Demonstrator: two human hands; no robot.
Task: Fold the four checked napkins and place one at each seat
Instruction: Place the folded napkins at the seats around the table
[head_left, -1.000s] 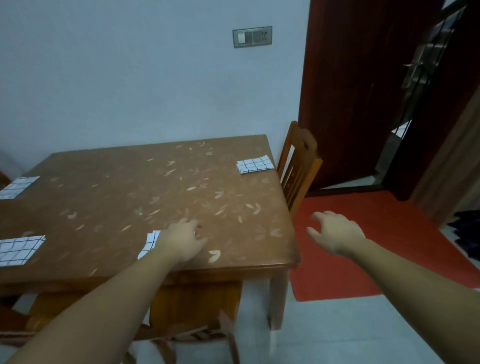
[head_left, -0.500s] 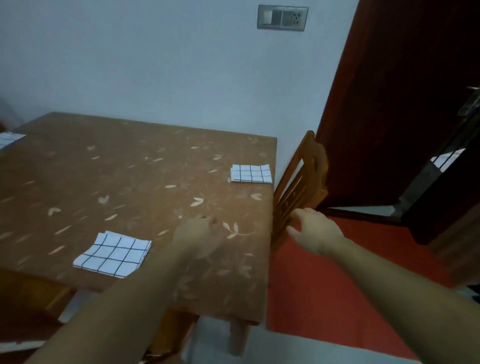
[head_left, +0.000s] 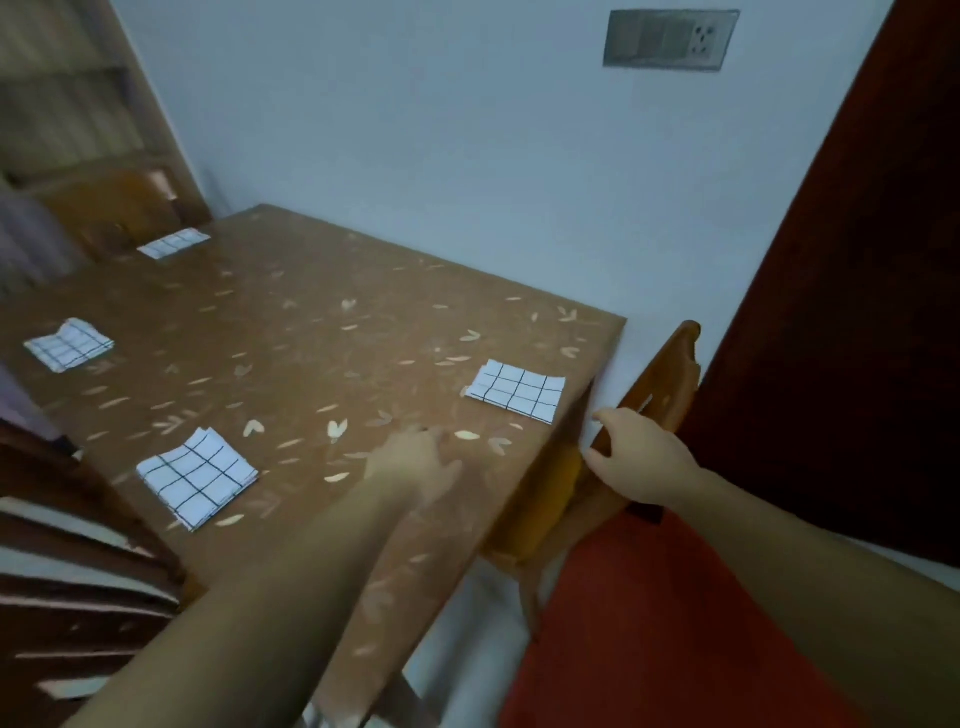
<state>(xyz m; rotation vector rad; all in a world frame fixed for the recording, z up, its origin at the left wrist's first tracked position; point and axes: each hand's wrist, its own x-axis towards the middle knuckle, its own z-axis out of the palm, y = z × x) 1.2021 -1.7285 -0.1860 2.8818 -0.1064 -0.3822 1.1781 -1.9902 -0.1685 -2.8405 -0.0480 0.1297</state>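
Four folded checked napkins (head_left: 197, 475) lie near the tabletop (head_left: 311, 338) edges.
The right-edge napkin (head_left: 514, 389) has its long axis pointing towards the chair (head_left: 670, 374). The left hand (head_left: 415, 462) rests with fingers flat and loosely spread. The right hand (head_left: 641, 457) has fingers curled at the chair back, grip unclear.

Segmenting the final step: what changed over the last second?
The right hand moved from mid-air to the orange-brown wooden chair and now grips its back. The left hand slid right along the brown leaf-patterned table, still flat. The four folded white checked napkins stayed put.
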